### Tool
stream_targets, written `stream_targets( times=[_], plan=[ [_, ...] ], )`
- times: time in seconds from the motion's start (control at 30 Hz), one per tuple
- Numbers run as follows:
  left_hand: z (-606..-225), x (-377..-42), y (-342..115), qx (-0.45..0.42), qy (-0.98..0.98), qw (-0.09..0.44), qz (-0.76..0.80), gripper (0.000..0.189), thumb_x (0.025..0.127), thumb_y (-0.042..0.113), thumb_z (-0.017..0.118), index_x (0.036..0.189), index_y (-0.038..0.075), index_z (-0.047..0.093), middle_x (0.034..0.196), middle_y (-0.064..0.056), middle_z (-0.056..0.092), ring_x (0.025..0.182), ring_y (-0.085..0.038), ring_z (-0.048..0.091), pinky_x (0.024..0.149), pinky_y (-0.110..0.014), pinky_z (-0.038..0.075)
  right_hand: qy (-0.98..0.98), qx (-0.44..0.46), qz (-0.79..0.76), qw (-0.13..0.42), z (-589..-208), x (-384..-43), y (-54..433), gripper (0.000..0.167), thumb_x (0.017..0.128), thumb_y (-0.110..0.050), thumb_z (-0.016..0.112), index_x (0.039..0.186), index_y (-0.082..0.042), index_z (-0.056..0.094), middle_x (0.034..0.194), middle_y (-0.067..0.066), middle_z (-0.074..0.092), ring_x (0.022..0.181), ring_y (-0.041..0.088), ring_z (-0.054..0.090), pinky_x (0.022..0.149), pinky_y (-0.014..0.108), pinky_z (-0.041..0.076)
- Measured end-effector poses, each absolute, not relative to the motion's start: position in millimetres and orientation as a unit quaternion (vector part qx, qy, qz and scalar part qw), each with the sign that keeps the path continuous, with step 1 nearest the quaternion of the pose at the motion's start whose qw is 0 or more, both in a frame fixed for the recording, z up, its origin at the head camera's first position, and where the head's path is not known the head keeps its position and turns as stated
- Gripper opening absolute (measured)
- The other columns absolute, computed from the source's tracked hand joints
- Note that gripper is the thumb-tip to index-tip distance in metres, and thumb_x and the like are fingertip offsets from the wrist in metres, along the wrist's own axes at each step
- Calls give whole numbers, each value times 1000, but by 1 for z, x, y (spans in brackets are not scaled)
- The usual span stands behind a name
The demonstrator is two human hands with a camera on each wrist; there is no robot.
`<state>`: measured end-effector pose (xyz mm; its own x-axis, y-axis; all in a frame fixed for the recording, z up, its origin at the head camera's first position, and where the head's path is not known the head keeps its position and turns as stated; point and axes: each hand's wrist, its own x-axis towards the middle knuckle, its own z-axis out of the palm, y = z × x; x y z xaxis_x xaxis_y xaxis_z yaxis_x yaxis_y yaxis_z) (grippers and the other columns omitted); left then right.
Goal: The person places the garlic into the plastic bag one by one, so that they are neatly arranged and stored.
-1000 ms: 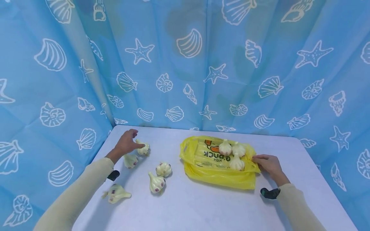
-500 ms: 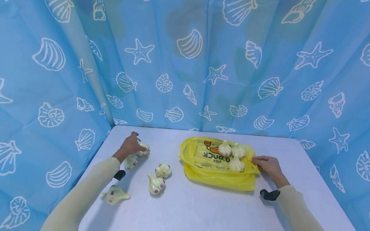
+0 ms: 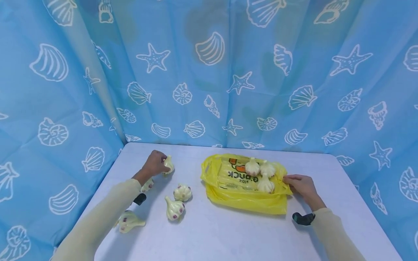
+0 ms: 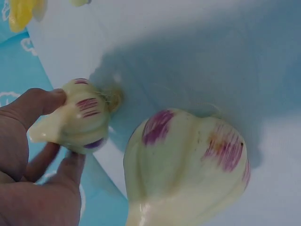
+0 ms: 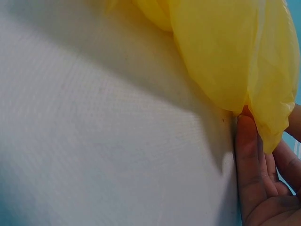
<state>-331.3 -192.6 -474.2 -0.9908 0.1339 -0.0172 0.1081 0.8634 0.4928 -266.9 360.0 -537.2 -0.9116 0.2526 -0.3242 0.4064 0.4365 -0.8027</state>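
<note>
At the table's left, my left hand (image 3: 152, 167) pinches a garlic bulb (image 3: 168, 166) between thumb and fingers; in the left wrist view this pale bulb (image 4: 87, 115) shows purple streaks, its stem toward the palm. A larger-looking garlic bulb (image 4: 188, 155) lies close by, partly hidden by my wrist in the head view. My right hand (image 3: 302, 185) holds the right corner of a yellow plastic bag (image 3: 245, 204) between thumb and fingers. Three garlic bulbs (image 3: 266, 184) sit on the bag's right half, over its printed duck logo. In the right wrist view, yellow film (image 5: 221, 56) hangs between the fingers.
Two garlic bulbs (image 3: 174, 209) lie side by side left of the bag. Another bulb (image 3: 130, 222) lies at the front left beside my sleeve. The white table (image 3: 222, 235) is bounded by a blue shell-print curtain (image 3: 202, 90) behind and at both sides.
My left hand has moved right and closed on the far-left garlic bulb, which has shifted slightly right and up in view. The right hand stays at the bag's corner.
</note>
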Motion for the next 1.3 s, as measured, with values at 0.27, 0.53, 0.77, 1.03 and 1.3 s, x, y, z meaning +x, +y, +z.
stream_targets(
  times=[0.27,0.53,0.77,1.03,1.3],
  plan=[
    [-471,-324,-194,144,969,26,197,59,71,5,85,123,-6,60,119,-22,56,111,-36,55,98,-47,45,844,197,-493,79,-536,-267,358,55,91,-38,67,128,2,58,131,25,52,106,32,53,96,41,48],
    [-475,-325,-195,173,973,28,150,67,70,4,86,128,-3,53,119,-16,55,109,-30,55,97,-45,46,846,192,-491,76,-537,-269,359,57,91,-39,67,128,2,58,132,25,52,108,33,52,97,43,47],
    [-476,-326,-193,163,972,31,169,70,71,10,87,131,-2,52,120,-16,56,110,-30,55,98,-45,45,845,192,-494,76,-539,-269,360,57,90,-40,69,127,2,59,130,25,53,107,32,53,96,43,48],
    [-467,-332,-184,160,959,24,233,68,74,14,84,130,-6,52,120,-19,57,108,-30,56,95,-45,47,847,188,-492,70,-540,-269,360,55,90,-39,69,126,2,61,129,24,55,106,30,54,91,36,51],
    [-456,-337,-169,159,928,51,333,63,78,17,80,131,-5,52,121,-18,59,109,-30,58,88,-42,52,847,188,-493,71,-540,-269,360,56,90,-39,69,127,2,60,130,24,54,106,31,54,91,36,51]
  ],
)
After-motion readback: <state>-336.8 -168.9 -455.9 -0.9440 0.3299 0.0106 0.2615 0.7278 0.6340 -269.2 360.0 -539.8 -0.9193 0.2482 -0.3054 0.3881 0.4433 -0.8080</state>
